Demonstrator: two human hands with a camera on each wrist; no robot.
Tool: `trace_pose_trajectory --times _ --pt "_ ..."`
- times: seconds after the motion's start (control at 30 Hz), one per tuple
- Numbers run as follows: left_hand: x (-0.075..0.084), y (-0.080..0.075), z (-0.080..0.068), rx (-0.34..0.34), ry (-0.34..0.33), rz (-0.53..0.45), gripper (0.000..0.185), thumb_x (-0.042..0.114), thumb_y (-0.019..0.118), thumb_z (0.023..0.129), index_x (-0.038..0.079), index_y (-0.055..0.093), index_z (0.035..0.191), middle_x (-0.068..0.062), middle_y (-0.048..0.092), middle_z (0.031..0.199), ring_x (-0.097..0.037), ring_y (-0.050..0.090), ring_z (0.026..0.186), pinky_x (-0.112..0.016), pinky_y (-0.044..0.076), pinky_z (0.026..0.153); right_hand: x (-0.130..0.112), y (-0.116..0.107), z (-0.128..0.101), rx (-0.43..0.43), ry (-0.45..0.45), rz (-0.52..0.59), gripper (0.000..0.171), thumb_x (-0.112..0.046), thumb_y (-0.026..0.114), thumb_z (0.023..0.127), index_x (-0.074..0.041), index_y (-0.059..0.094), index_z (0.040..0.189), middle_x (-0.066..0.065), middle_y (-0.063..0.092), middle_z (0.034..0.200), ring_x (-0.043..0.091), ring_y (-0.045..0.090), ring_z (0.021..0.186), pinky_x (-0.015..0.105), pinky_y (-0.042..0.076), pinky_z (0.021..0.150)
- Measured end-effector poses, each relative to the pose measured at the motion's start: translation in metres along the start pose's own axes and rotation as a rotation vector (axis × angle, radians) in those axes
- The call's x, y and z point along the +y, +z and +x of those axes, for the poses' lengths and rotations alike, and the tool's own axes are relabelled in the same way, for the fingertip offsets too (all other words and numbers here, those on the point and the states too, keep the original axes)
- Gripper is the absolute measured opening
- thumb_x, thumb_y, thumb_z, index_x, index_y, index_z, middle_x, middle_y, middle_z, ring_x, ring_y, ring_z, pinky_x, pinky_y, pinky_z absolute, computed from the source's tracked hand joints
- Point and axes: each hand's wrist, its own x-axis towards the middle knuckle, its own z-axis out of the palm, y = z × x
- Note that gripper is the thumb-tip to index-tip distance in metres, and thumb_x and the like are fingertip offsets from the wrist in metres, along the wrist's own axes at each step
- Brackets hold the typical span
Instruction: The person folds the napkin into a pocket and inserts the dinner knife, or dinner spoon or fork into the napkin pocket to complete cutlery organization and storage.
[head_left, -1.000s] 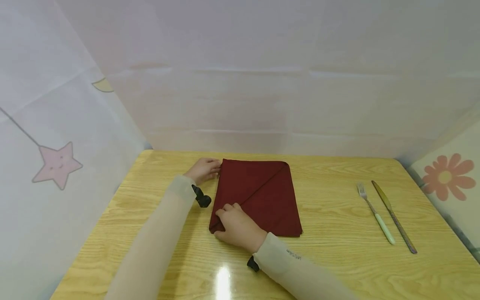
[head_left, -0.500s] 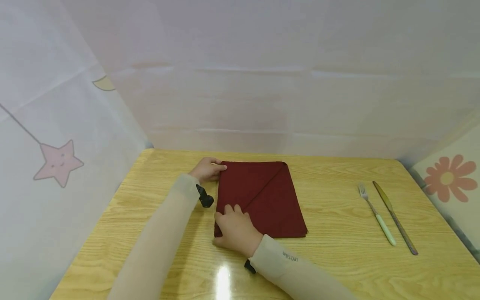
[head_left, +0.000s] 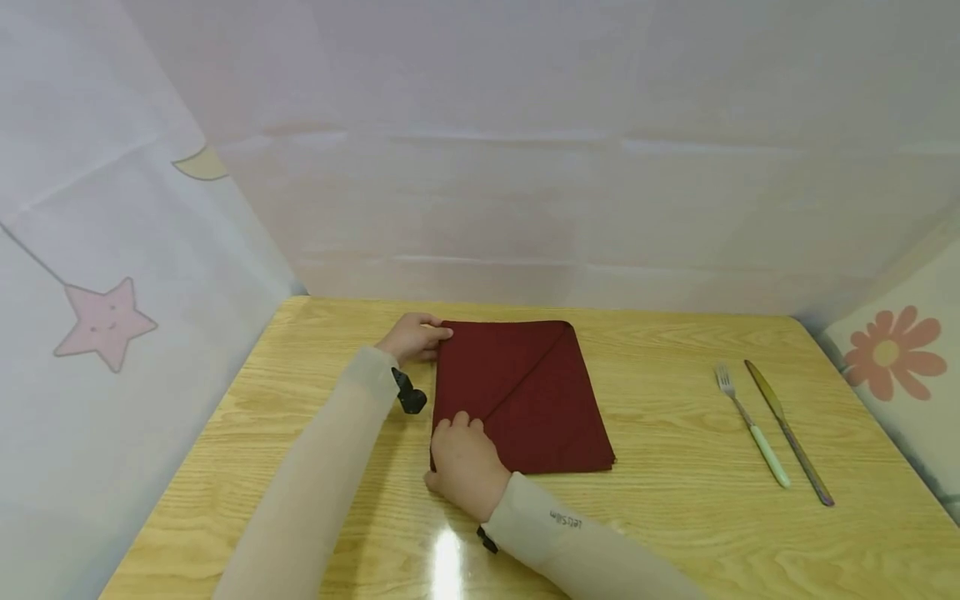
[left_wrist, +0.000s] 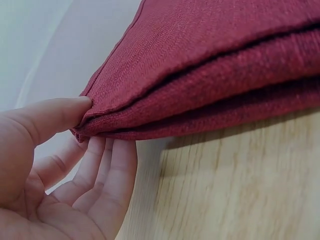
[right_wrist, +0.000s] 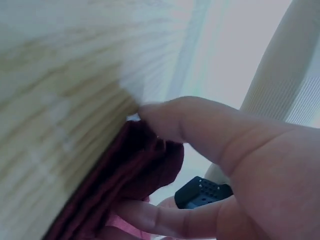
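Note:
A dark red cloth napkin (head_left: 551, 417), folded into a layered square with a diagonal edge across its top, lies on the wooden table. My left hand (head_left: 412, 337) pinches its far left corner; in the left wrist view the thumb is on top, the fingers are beneath, and the folded layers of the napkin (left_wrist: 210, 65) rise slightly off the wood. At the near left corner, my right hand (head_left: 468, 467) grips the napkin with fingers over the top and the thumb at the edge. The right wrist view shows the bunched napkin layers (right_wrist: 112, 185) between thumb and fingers.
To the right on the table (head_left: 660, 517) lie a fork (head_left: 757, 433) with a pale green handle and a table knife (head_left: 787, 433), side by side. Printed white cloth walls (head_left: 480, 208) stand behind the table and at both sides.
My left hand has brought its thumb onto the far left corner. The near edge of the napkin has shifted slightly right. My right hand has turned a little at the near left corner.

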Motion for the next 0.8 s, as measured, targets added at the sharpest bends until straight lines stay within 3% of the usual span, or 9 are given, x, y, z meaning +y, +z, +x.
trace_pose_trajectory --times 0.17,0.27,0.33,0.5,0.67,0.8 --pt "0.001 -0.001 0.002 0.006 0.004 0.04 0.051 0.014 0.063 0.102 -0.005 0.044 0.145 -0.025 0.053 0.14 -0.036 0.059 0.126 -0.044 0.053 0.099 -0.008 -0.001 0.0 -0.018 -0.034 -0.228 0.02 -0.028 0.078 0.085 -0.01 0.069 0.086 0.005 0.061 0.079 0.018 0.058 0.073 0.028 0.047 0.064" --pt "0.002 -0.003 0.004 0.007 0.005 0.042 0.048 0.016 0.064 0.101 -0.005 0.048 0.142 -0.024 0.053 0.139 -0.035 0.06 0.123 -0.042 0.055 0.095 -0.008 -0.002 0.0 -0.021 -0.067 -0.295 0.016 -0.027 0.076 0.088 -0.015 0.07 0.08 0.0 0.063 0.074 0.013 0.06 0.07 0.027 0.047 0.063" --pt "0.003 -0.005 0.004 0.001 0.013 0.043 0.046 0.017 0.065 0.101 -0.005 0.051 0.139 -0.023 0.055 0.136 -0.032 0.063 0.119 -0.04 0.057 0.093 -0.004 -0.007 -0.002 -0.031 -0.054 -0.181 0.022 -0.021 0.074 0.089 -0.016 0.065 0.07 -0.002 0.059 0.065 0.009 0.057 0.061 0.024 0.046 0.055" --pt "0.011 -0.015 -0.001 -0.011 0.096 0.024 0.041 0.017 0.064 0.101 0.002 0.052 0.137 -0.019 0.06 0.124 -0.025 0.068 0.101 -0.04 0.057 0.09 0.014 -0.033 -0.011 -0.058 0.011 0.255 0.038 -0.008 0.068 0.087 -0.017 0.045 0.059 -0.008 0.034 0.053 0.006 0.032 0.046 0.022 0.029 0.037" --pt "0.028 -0.022 -0.019 -0.035 0.211 -0.093 0.035 0.02 0.057 0.105 0.015 0.052 0.139 -0.011 0.056 0.117 -0.017 0.062 0.085 -0.033 0.055 0.082 0.025 -0.069 -0.026 0.033 -0.054 0.386 0.04 -0.007 0.064 0.086 -0.019 0.037 0.059 -0.01 0.026 0.054 0.004 0.024 0.045 0.019 0.022 0.041" --pt "0.047 -0.029 -0.039 -0.06 0.308 -0.299 0.022 0.019 0.055 0.106 0.01 0.064 0.125 -0.006 0.059 0.111 -0.015 0.063 0.079 -0.027 0.055 0.074 0.026 -0.092 -0.037 0.105 -0.14 0.525 0.033 -0.007 0.064 0.087 -0.018 0.045 0.063 -0.012 0.031 0.054 0.0 0.027 0.045 0.016 0.025 0.043"
